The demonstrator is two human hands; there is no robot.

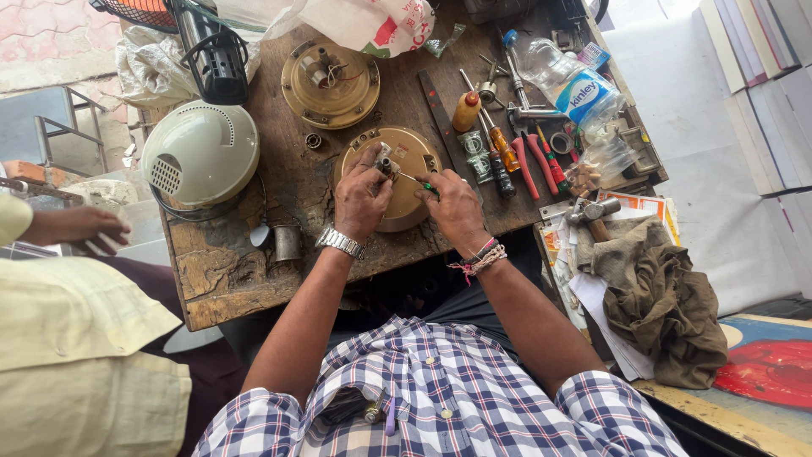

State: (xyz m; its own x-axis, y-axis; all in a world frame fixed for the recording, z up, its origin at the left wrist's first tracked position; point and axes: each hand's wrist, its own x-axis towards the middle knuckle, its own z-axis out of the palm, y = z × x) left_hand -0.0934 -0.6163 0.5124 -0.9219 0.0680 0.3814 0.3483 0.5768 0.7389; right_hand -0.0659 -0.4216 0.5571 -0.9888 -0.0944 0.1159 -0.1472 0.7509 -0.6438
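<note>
My left hand (362, 196) is clenched around a small grey metal part (386, 163), pinched up near my fingertips. My right hand (455, 207) grips a thin screwdriver with a green handle (420, 181), its tip reaching across toward that part. Both hands hover just above the round brass-coloured metal motor cover (414, 154), which lies flat on the worn wooden workbench (222, 271) directly under my knuckles.

As I judge it, the tip could slip off the small part and jab my left fingers, since they sit right beside where it bears. The part might also spring loose and drop among the clutter beyond my right hand: the orange-handled screwdriver (505, 151), red-handled pliers (534, 161) and small orange bottle (466, 112) lie close there.

The cover looks dull gold, domed, with notches around its rim, and my hands hide much of it. A second brass-coloured round motor housing with a centre shaft (330, 82) sits farther out beyond my left hand, and a cream plastic domed fan housing (200, 152) lies well out past my left wrist. Another person's hand (78, 227) rests apart on that side.
</note>
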